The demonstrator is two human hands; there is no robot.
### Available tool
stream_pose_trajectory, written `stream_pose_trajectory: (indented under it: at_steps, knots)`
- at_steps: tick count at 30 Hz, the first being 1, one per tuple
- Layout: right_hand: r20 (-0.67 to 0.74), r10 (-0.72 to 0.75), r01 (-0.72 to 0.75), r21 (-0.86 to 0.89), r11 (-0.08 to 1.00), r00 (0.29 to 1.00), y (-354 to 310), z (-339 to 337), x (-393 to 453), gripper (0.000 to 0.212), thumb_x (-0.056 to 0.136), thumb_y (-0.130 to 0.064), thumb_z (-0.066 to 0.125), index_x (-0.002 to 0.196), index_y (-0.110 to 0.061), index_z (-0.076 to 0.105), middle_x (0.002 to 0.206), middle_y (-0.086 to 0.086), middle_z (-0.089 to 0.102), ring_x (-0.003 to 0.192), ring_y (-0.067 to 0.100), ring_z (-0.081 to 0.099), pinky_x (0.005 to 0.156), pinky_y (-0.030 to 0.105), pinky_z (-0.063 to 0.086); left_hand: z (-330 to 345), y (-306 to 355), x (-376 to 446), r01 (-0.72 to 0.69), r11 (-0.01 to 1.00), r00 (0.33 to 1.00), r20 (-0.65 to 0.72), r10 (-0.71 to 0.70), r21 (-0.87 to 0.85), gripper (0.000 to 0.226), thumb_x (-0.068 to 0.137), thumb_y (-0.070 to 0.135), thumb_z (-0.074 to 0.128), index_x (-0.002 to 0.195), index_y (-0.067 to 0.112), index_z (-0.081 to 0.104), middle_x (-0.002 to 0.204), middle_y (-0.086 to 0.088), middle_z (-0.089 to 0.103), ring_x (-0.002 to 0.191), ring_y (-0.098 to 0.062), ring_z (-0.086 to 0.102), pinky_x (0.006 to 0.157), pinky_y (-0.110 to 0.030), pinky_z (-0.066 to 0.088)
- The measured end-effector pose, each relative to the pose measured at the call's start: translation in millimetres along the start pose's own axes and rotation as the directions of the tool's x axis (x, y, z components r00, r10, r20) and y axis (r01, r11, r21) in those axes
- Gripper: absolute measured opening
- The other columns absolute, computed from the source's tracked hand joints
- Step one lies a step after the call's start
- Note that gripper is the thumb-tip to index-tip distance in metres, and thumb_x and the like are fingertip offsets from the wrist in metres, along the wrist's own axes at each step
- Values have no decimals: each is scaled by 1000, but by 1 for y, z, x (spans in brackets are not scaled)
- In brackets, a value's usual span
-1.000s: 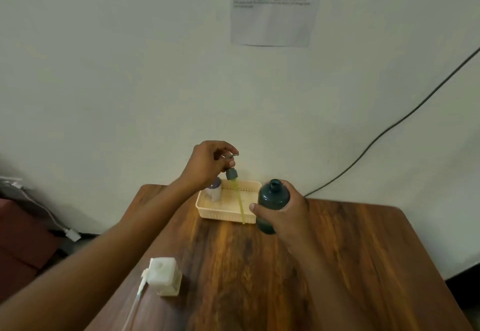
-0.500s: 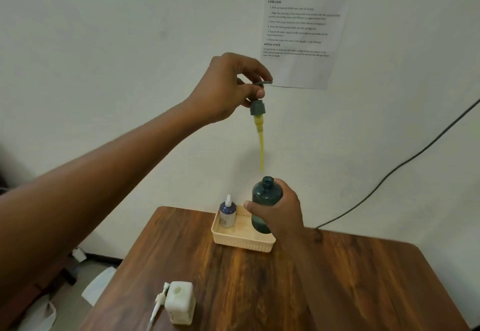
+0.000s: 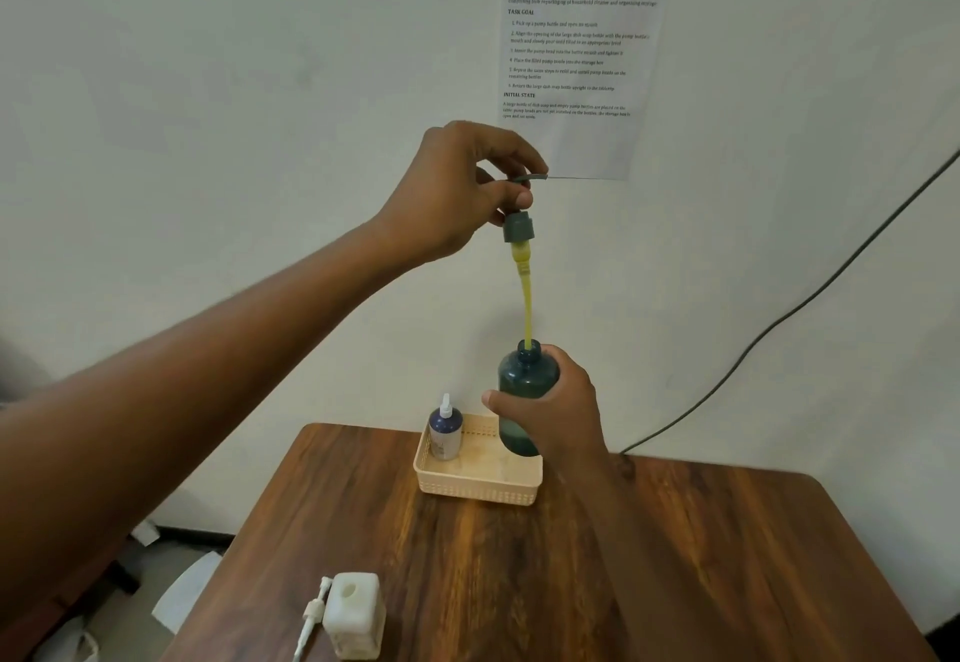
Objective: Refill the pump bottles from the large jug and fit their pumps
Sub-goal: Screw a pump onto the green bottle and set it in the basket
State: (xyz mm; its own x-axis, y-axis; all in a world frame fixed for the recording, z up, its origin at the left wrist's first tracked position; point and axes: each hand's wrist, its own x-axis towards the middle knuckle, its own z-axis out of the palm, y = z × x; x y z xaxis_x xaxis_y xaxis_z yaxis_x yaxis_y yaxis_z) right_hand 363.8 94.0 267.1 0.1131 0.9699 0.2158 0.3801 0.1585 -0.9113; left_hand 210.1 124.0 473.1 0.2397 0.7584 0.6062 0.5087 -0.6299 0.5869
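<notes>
My right hand point(image 3: 556, 412) grips a dark teal bottle point(image 3: 524, 380) by its body, held upright above the back right of a cream basket point(image 3: 478, 490). My left hand point(image 3: 462, 193) pinches a grey pump head point(image 3: 518, 224) high above the bottle. Its yellow dip tube point(image 3: 527, 297) hangs straight down, and the tube's tip sits in the bottle's open mouth. A small dark blue bottle point(image 3: 445, 432) with a white nozzle stands in the basket's left corner.
A white square bottle point(image 3: 356, 614) stands near the wooden table's point(image 3: 675, 583) front left edge, with a loose white pump point(image 3: 311, 620) lying beside it. A printed sheet point(image 3: 576, 37) is taped to the wall, and a black cable point(image 3: 779, 318) runs down the wall at right.
My left hand lifted the pump from the basket to high above the bottle, then lowered it until the tube's tip entered the bottle's mouth. My right hand kept hold of the bottle.
</notes>
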Motion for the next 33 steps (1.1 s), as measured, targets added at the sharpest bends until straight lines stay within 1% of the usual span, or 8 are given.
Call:
stream_pose_trajectory:
  at_steps: [5, 10, 17, 21, 25, 28, 30, 33]
  knots:
    - [-8, 7, -8, -17, 1000, 1000, -8, -7, 4, 61, 67, -41, 88, 112, -39, 48, 95, -34, 49, 85, -1, 55, 68, 8, 37, 18, -4, -16, 1, 1000, 999, 35, -1, -10, 25, 92, 0, 72, 109, 17, 78, 101, -4, 74, 81, -14, 77, 79, -26, 64]
    - [-7, -10, 10, -45, 999, 1000, -18, -13, 9, 61, 70, -44, 86, 115, -40, 45, 101, -23, 52, 84, 0, 54, 69, 10, 35, 40, -8, -36, -62, 995, 995, 87, 55, 78, 26, 92, 7, 74, 113, 22, 78, 108, 2, 77, 90, -11, 73, 83, -17, 60]
    - [-20, -44, 42, -56, 998, 999, -25, -20, 10, 61, 71, -44, 85, 116, -39, 45, 110, -15, 55, 86, 5, 55, 72, 13, 37, 57, -9, -52, -56, 993, 993, 110, 44, 108, 27, 93, 6, 73, 116, 19, 78, 112, 0, 77, 98, -14, 72, 94, -30, 61]
    - [-30, -46, 45, -47, 998, 998, -27, -22, 10, 62, 70, -43, 86, 116, -39, 45, 109, -16, 54, 85, -1, 54, 68, 8, 35, 62, -6, -56, -3, 997, 997, 83, -3, 76, 29, 92, 4, 74, 117, 19, 77, 115, -2, 76, 100, -15, 73, 96, -35, 61]
    - [-50, -44, 42, -36, 998, 998, -27, -23, 10, 63, 70, -43, 87, 116, -40, 45, 110, -17, 54, 85, 3, 54, 68, 7, 34, 65, -4, -60, 34, 999, 995, 91, -37, 26, 36, 88, 2, 78, 120, 19, 75, 116, -3, 75, 101, -18, 73, 95, -37, 61]
    - [-67, -39, 37, -28, 999, 997, -27, -24, 10, 64, 69, -44, 88, 116, -41, 45, 109, -18, 53, 85, 3, 53, 68, 7, 34, 66, -5, -59, 38, 999, 995, 90, -37, -7, 45, 86, 3, 80, 126, 21, 71, 119, -1, 73, 102, -16, 71, 94, -29, 61]
    - [-70, -32, 32, -11, 999, 997, -27, -24, 11, 65, 68, -45, 88, 117, -41, 46, 110, -19, 54, 88, 4, 55, 69, 8, 35, 68, -9, -59, 66, 998, 996, 62, -65, -20, 54, 84, 11, 84, 132, 27, 65, 117, 6, 70, 100, -11, 68, 90, -20, 59]
    - [-84, -34, 34, 1, 999, 996, -28, -26, 11, 65, 67, -43, 89, 117, -41, 46, 107, -22, 53, 85, -1, 55, 68, 7, 34, 73, -14, -61, 152, 987, 988, -2, -153, -44, 59, 78, 26, 90, 130, 28, 62, 102, 8, 67, 92, -12, 66, 81, -17, 58]
